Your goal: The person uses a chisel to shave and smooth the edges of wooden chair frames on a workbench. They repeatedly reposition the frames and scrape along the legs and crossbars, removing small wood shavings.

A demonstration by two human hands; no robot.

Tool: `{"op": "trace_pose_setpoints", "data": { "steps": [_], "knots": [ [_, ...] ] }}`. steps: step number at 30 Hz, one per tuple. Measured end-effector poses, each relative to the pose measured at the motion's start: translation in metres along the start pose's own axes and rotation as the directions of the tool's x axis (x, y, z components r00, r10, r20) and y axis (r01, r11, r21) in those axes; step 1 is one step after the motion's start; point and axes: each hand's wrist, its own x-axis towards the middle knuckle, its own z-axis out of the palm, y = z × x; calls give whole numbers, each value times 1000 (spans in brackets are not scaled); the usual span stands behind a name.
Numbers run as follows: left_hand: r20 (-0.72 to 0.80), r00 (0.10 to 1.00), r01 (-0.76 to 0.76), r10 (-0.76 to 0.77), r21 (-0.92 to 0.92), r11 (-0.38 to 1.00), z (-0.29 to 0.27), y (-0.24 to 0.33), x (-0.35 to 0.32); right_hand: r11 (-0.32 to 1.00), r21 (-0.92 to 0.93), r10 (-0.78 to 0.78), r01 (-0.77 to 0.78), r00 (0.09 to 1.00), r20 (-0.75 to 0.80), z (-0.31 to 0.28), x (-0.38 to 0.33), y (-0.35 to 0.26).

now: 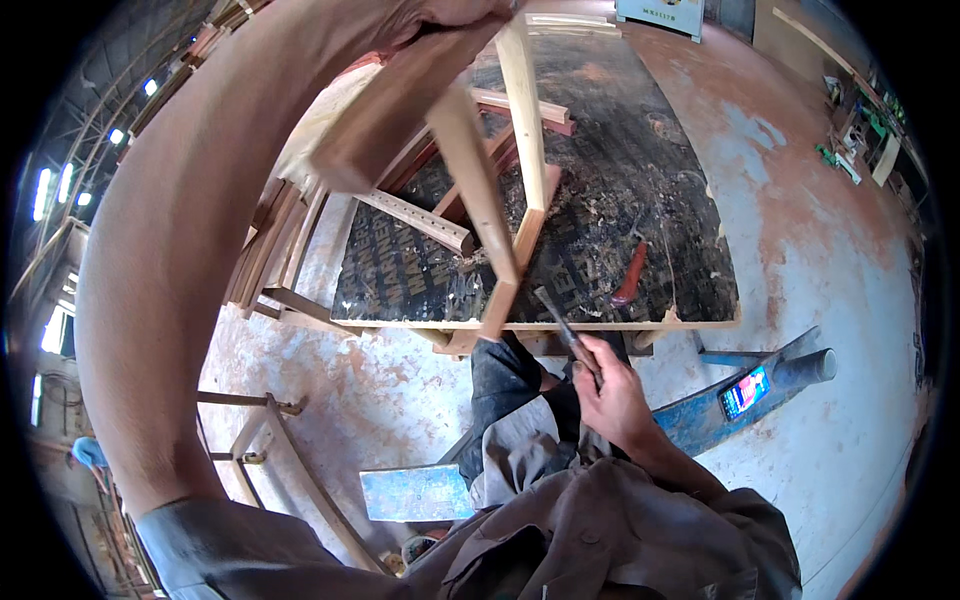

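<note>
Two hands are at work here. The left hand (455, 12) is raised at the far top of the view, closed on a wooden frame (500, 180), though only part of the grip is seen at the picture's edge. The right hand (612, 392) is held low and near, closed around a chisel (562, 320) whose blade is pointed up toward the frame's near corner.

The frame is held tilted in the air above the table (640, 180), its lower end just over the table's near edge. It is made of pale, slim wooden bars joined at angles; one broad bar is blurred by closeness to the camera. The joint at the near corner appears to be the spot being addressed, though the exact contact of blade and wood cannot be made out.

For the work to be done well, the frame should be kept steady by the raised hand, and the chisel should be guided in short, controlled pushes along the grain, away from the body and the knee below.

A dark, worn board forms the table top, strewn with shavings. A red-handled tool (631, 273) is lying toward its near right edge, and more wooden bars (420, 218) are lying on its left part. A phone (745, 392) with a lit screen is resting on a blue beam (720, 405) to the right.
</note>
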Motion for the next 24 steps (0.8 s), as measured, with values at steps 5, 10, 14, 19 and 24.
{"op": "trace_pose_setpoints", "data": {
  "steps": [5,10,14,19,24],
  "knots": [
    [37,999,36,-35,-40,999,17,36,-1,994,-105,-41,21,980,-192,-29,-29,26],
    [107,991,102,-75,-271,957,32,31,38,992,-125,2,-24,985,-175,-35,-39,28],
    [170,966,247,-197,-356,901,12,22,33,996,-77,-60,50,988,-141,-17,-32,15],
    [291,952,234,-92,-503,832,35,15,82,978,-201,27,-60,986,-165,-18,-26,14],
    [259,965,195,-38,-615,764,37,1,89,955,-281,65,-99,990,-126,-12,-30,11]
  ]
}}
